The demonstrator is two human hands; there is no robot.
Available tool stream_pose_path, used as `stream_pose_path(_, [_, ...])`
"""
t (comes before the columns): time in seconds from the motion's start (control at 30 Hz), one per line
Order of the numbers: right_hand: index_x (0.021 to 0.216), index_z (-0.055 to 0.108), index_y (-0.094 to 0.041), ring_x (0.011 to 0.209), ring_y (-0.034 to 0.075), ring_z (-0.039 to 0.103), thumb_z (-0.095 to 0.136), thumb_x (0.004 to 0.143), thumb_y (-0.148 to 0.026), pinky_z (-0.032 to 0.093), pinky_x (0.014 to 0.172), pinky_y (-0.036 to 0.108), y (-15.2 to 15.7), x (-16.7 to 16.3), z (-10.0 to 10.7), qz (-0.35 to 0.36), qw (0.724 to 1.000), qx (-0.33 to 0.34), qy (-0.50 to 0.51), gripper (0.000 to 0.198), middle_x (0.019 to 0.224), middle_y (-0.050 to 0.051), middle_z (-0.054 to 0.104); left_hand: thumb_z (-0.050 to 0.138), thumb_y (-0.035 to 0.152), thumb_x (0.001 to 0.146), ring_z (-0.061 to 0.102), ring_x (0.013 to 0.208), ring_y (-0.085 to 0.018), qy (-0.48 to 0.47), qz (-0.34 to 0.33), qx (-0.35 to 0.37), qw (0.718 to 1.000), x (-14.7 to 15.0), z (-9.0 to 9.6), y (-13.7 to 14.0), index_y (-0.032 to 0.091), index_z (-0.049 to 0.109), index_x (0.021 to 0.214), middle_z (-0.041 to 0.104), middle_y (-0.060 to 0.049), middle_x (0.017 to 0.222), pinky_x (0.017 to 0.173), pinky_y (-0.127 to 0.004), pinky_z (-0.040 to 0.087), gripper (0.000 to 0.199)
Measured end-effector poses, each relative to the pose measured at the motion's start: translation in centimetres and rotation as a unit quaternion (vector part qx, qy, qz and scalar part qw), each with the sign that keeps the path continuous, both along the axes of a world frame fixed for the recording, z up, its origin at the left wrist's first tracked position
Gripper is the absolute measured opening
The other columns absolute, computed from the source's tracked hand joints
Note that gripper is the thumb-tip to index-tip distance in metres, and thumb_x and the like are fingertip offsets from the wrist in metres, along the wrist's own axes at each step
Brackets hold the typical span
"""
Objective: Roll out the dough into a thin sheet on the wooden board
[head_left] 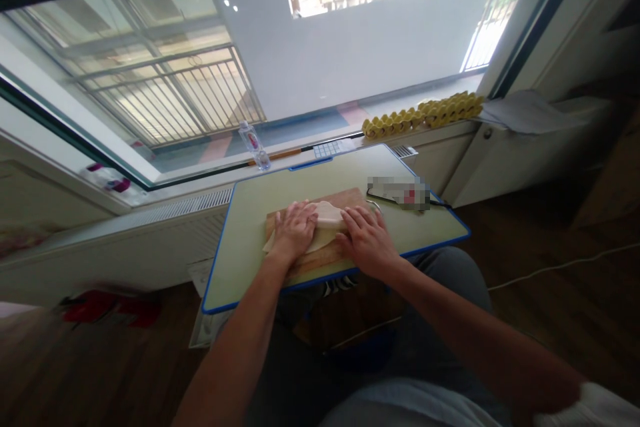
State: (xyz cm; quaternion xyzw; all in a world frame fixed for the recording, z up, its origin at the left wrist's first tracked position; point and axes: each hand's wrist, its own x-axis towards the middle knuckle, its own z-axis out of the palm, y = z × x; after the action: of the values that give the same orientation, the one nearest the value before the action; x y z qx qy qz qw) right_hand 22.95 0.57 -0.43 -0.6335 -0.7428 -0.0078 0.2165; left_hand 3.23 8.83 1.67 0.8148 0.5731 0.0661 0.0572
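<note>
A pale sheet of dough [327, 211] lies across a wooden cutting board [305, 263]. Between the hands its middle forms a raised band, and whether a rolling pin is inside it I cannot tell. My left hand [296, 230] rests palm down on the dough's left part, fingers stretched forward. On the right side, my right hand [367, 237] also lies over the dough with its fingers extended and a little apart. Both palms hide what is directly under them. Just behind my right hand, a curved metal handle [374, 205] shows at the board's edge.
The board is on a small folding table [240, 227] with a blue rim. A blurred-out object [399, 193] lies at its right. On the windowsill beyond stand a plastic bottle [255, 145] and yellow egg trays [423, 115]. My legs [450, 280] are close under the table's near edge.
</note>
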Motion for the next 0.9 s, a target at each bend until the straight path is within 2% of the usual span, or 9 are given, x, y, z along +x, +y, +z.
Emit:
stream_pose_path(0.23, [0.138,0.063,-0.021,0.144,0.033,0.044,0.037,0.109,-0.052,0.021,0.122,0.061,4.0,0.9,1.0,-0.029,0.999,-0.005,-0.019,0.049,0.148,0.013,0.063,0.019,0.048,0.109,0.033,0.156,-0.030,0.045,-0.006,0.003,0.999,2.3,0.7,4.3,0.035,0.053,0.154,0.042,-0.005,0.169,0.125,-0.070,0.019,0.057])
stream_pose_path(0.4, [0.130,0.066,-0.022,0.138,0.032,0.048,0.036,0.110,-0.051,0.023,0.120,0.060,4.4,1.0,1.2,-0.024,0.999,0.002,-0.020,0.047,0.143,0.012,0.067,0.019,0.049,0.109,0.036,0.155,-0.031,0.051,-0.003,0.010,0.999,2.7,0.5,5.2,0.035,0.053,0.153,0.044,-0.005,0.167,0.125,-0.070,0.021,0.057])
stream_pose_path(0.5, [0.138,0.062,-0.018,0.138,0.033,0.049,0.039,0.108,-0.049,0.022,0.121,0.060,3.2,0.5,1.1,-0.022,1.000,-0.003,-0.016,0.048,0.145,0.016,0.065,0.019,0.049,0.109,0.034,0.156,-0.031,0.043,-0.001,0.011,0.999,2.1,0.6,3.7,0.034,0.052,0.154,0.042,-0.003,0.169,0.125,-0.069,0.022,0.058])
stream_pose_path(0.6, [0.150,0.053,-0.014,0.143,0.033,0.046,0.042,0.107,-0.047,0.021,0.123,0.058,1.1,-0.5,0.8,-0.017,1.000,-0.012,-0.003,0.055,0.155,0.018,0.057,0.017,0.047,0.110,0.031,0.158,-0.029,0.033,0.003,-0.003,0.999,0.9,0.6,1.0,0.031,0.046,0.159,0.039,-0.003,0.170,0.128,-0.066,0.021,0.059])
stream_pose_path(0.77, [0.159,0.044,-0.013,0.154,0.033,0.035,0.042,0.106,-0.048,0.016,0.127,0.059,-3.5,-2.0,0.3,0.011,1.000,-0.022,-0.002,0.064,0.166,0.016,0.043,0.025,0.048,0.109,0.029,0.160,-0.028,0.033,0.010,0.043,0.998,-1.7,-0.4,-4.0,0.027,0.036,0.165,0.037,-0.007,0.171,0.130,-0.060,0.020,0.060])
stream_pose_path(0.9, [0.162,0.040,-0.012,0.159,0.032,0.026,0.039,0.107,-0.047,0.010,0.128,0.061,-5.1,-2.5,-0.1,0.020,1.000,-0.020,-0.010,0.065,0.170,0.015,0.034,0.024,0.050,0.109,0.027,0.161,-0.028,0.036,0.003,0.054,0.998,-2.8,-1.0,-5.4,0.027,0.034,0.166,0.034,-0.005,0.172,0.131,-0.058,0.020,0.062])
